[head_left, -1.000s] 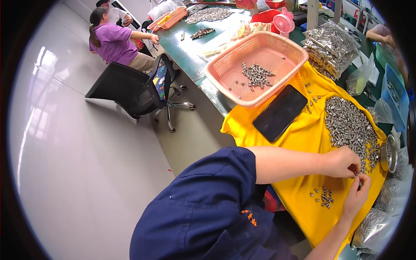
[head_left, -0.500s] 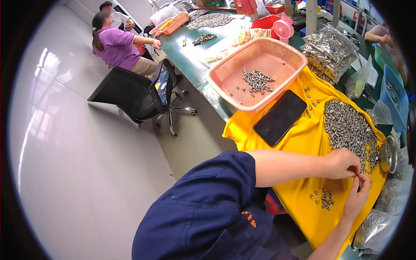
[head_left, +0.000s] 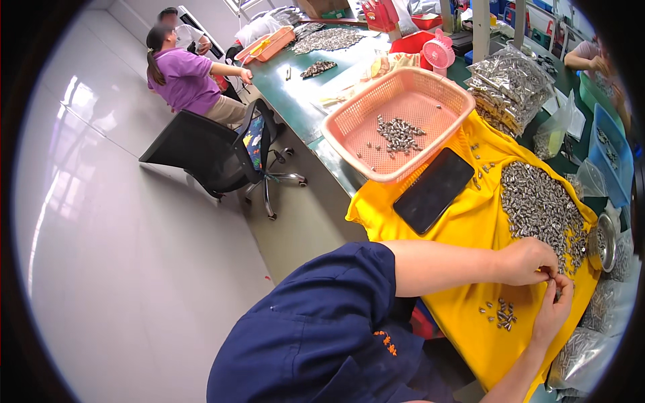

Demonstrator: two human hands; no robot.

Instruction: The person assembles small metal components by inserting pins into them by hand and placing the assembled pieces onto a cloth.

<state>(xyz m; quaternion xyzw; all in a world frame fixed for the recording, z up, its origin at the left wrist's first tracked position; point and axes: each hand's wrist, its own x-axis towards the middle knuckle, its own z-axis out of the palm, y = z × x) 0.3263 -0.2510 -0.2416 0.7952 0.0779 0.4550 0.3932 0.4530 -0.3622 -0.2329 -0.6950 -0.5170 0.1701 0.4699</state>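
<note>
My left hand (head_left: 527, 260) and my right hand (head_left: 555, 305) meet fingertip to fingertip at the near edge of a large heap of small silver metal parts (head_left: 541, 201). Both are closed in a pinch. Whatever lies between the fingertips is too small and too covered to make out. Under the hands spreads a yellow cloth (head_left: 463, 312). A smaller group of the same kind of metal parts (head_left: 504, 316) lies on it, nearer to me and left of my right hand.
A pink mesh basket (head_left: 342, 138) with some metal parts stands beyond a black phone (head_left: 433, 190). At the right are a round metal bowl (head_left: 607, 242), bags of parts (head_left: 584, 352) and a blue tray (head_left: 615, 178). An office chair (head_left: 201, 151) and other people (head_left: 181, 70) are at the left.
The whole view has shifted slightly, so the table appears a little lower. My hands stay together in a pinch at the heap's edge, with the fingers only slightly moved.
</note>
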